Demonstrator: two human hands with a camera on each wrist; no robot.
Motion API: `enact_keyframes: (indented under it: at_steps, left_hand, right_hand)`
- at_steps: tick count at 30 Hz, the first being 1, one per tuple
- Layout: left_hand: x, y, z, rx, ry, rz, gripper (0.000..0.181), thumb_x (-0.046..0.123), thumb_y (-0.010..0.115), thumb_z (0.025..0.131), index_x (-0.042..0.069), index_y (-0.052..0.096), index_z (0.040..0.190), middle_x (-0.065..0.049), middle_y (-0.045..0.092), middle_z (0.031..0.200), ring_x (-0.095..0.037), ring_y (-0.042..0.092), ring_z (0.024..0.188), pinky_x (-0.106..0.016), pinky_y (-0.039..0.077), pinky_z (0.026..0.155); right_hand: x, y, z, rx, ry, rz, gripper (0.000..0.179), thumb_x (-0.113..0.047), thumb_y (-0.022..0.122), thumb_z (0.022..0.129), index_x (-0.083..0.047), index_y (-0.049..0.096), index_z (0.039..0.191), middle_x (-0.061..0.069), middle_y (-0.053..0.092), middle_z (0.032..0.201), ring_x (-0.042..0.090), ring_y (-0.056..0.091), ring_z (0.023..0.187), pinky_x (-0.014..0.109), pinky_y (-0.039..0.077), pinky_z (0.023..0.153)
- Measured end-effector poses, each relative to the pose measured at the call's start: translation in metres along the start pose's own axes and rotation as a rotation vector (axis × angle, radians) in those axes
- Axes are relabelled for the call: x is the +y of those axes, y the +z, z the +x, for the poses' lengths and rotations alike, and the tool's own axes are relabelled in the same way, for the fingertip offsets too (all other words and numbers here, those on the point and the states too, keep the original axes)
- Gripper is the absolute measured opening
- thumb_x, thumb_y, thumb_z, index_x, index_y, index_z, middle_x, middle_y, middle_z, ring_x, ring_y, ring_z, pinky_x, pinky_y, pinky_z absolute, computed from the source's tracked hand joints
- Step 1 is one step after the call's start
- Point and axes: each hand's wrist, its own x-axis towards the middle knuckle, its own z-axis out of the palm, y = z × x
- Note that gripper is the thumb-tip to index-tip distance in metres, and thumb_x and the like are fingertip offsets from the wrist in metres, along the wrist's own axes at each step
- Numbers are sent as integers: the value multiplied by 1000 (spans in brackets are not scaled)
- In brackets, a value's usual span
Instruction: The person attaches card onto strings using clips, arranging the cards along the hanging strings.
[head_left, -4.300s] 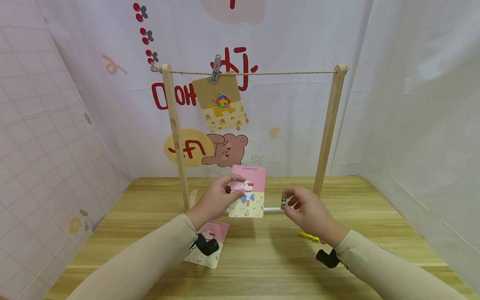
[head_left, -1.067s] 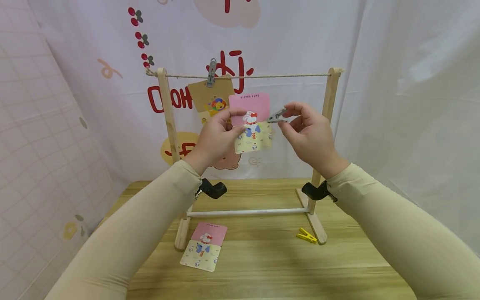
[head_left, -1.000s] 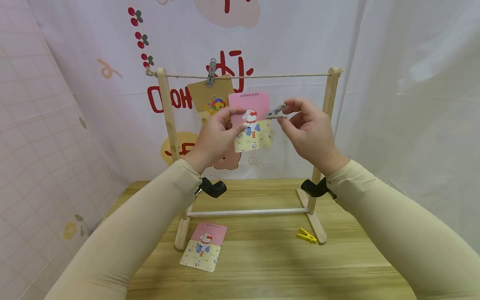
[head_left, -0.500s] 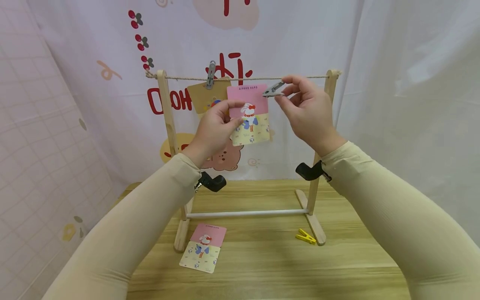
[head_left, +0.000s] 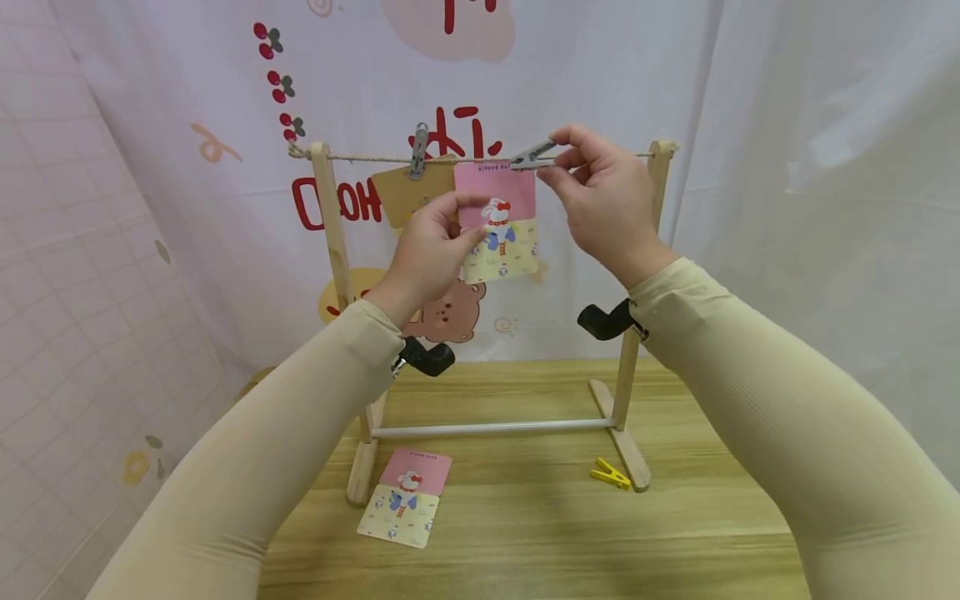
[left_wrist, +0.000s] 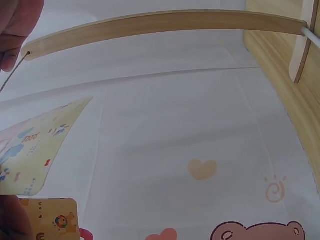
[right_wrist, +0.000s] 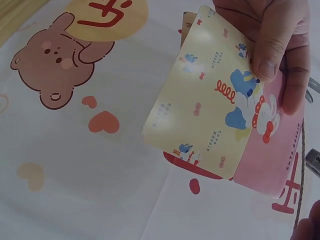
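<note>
Card, rabbit print: pinched in my left hand, top edge near cord. Metal clip: pinched in my right hand, near that edge. Brown card: clipped to cord. Yellow clip, second rabbit card: on desk.

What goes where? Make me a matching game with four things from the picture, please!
1. yellow V-shaped clothespin
2. upper pink-and-yellow rectangular rabbit card
3. tan rectangular card
4. white straight rod

A. clipped to the beige twisted rope
B. low across the upright wooden rack
C. pinched in the left hand
D. on the light wooden table

Pairs: 1-D, 2-C, 3-A, 4-B.
</note>
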Motion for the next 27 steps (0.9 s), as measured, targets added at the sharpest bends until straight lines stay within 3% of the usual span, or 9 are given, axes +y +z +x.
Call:
enact_keyframes:
  at_steps: [4, 11, 21, 27]
  left_hand:
    - [1, 1, 2, 8, 3, 13, 36, 9, 65, 104, 17, 64, 139, -8, 66, 110, -19, 64, 88, -22, 58, 73]
    - [5, 1, 3, 17, 6, 28, 36, 10, 66, 104, 18, 65, 139, -8, 66, 110, -19, 60, 84, -21, 51, 67]
    - [5, 0, 3, 35, 8, 61, 36, 10, 66, 104, 19, 66, 138, -6, 64, 108, -17, 56, 80, -22, 46, 64]
    - [4, 1, 4, 44, 4, 45, 35, 8, 66, 103, 18, 68, 137, -6, 67, 111, -16, 59, 83, -21, 49, 67]
  right_hand:
    - [-2, 1, 3, -7, -14, -40, 23, -22, 77, 98, -16, 76, 120, 3, 73, 96, 8, 62, 75, 19, 44, 68]
    - [-7, 1, 7, -30, -6, -71, 18, -30, 75, 99, -22, 78, 116, -3, 73, 93, 10, 61, 73, 23, 39, 62]
    - [-8, 3, 13, -36, -10, -44, 17, -27, 75, 99, -19, 78, 114, -3, 69, 90, 12, 57, 71, 22, 39, 62]
    - [-8, 4, 14, -40, -28, -26, 16, -23, 74, 100, -16, 78, 113, -1, 69, 89, 13, 55, 70, 22, 39, 62]
